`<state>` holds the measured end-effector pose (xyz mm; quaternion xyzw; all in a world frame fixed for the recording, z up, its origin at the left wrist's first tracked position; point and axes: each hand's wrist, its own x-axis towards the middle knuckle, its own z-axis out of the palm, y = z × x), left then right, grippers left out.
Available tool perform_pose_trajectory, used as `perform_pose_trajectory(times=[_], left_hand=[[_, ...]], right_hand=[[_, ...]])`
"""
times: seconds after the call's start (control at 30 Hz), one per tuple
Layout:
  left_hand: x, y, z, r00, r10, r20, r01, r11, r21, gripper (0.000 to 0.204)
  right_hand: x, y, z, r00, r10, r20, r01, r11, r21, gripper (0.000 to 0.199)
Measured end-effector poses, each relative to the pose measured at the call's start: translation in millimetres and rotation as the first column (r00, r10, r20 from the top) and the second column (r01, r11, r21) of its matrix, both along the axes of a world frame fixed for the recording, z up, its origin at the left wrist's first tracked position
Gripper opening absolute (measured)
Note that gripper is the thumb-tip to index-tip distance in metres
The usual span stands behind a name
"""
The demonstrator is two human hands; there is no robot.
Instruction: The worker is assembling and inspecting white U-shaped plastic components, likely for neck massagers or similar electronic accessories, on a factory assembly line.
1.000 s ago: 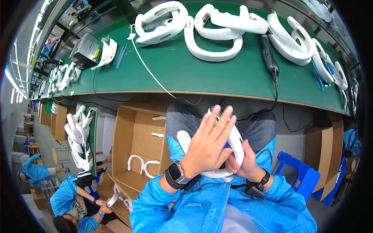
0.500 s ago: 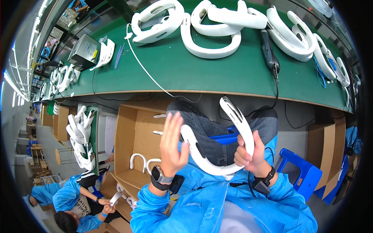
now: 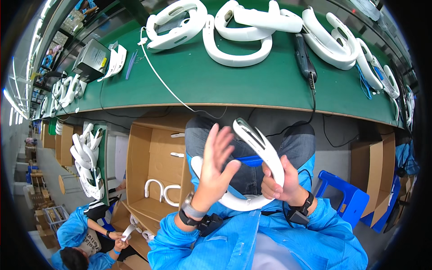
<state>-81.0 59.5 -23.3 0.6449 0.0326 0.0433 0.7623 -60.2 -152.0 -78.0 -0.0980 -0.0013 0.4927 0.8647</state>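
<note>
A white U-shaped plastic shell (image 3: 245, 203), shaped like a neck fan body, is held over my lap with its ends pointing away from me. My right hand (image 3: 281, 182) is closed round its right arm, where a long slot shows near the tip. My left hand (image 3: 216, 164) is raised in front of the shell's left arm, fingers apart and holding nothing. It hides part of that arm; I cannot tell whether the palm touches it.
The green bench (image 3: 171, 83) holds several white shells (image 3: 238, 58), a dark corded hand tool (image 3: 305, 60) and a white cable (image 3: 164, 83). A cardboard box (image 3: 153, 135) with white pieces stands left of my legs. A blue stool (image 3: 344, 198) is at right. A co-worker (image 3: 76, 231) handles a white part at lower left.
My left hand has moved right, across the shell's left arm, with its fingers spreading. The shell in my right hand has shifted slightly left and tilted. The whole view has shifted a little.
</note>
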Motion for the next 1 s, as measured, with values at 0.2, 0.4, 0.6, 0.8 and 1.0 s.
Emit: perform_pose_trajectory(times=[0.2,0.4,0.6,0.8,1.0], left_hand=[[18,-19,-5,0.961,-0.275,0.010,0.237,0.808,-0.539,0.100],[7,-28,-9,0.975,-0.222,0.001,0.193,0.843,-0.502,0.108],[3,-34,-21,0.985,-0.169,-0.047,0.126,0.870,-0.476,0.105],[-2,-34,-28,0.988,-0.146,-0.049,0.110,0.893,-0.437,0.102],[-9,-25,-32,0.988,-0.149,-0.034,0.122,0.903,-0.412,0.091]], right_hand=[[0,8,21,0.994,0.065,0.087,-0.071,0.995,0.074,0.063],[17,1,32,0.966,0.212,0.149,-0.167,0.949,-0.266,0.037],[12,2,26,0.984,0.154,0.089,-0.120,0.944,-0.307,0.037],[11,4,15,0.977,0.179,0.119,-0.136,0.943,-0.305,0.038],[3,14,12,0.978,0.174,0.113,-0.133,0.944,-0.302,0.042]])
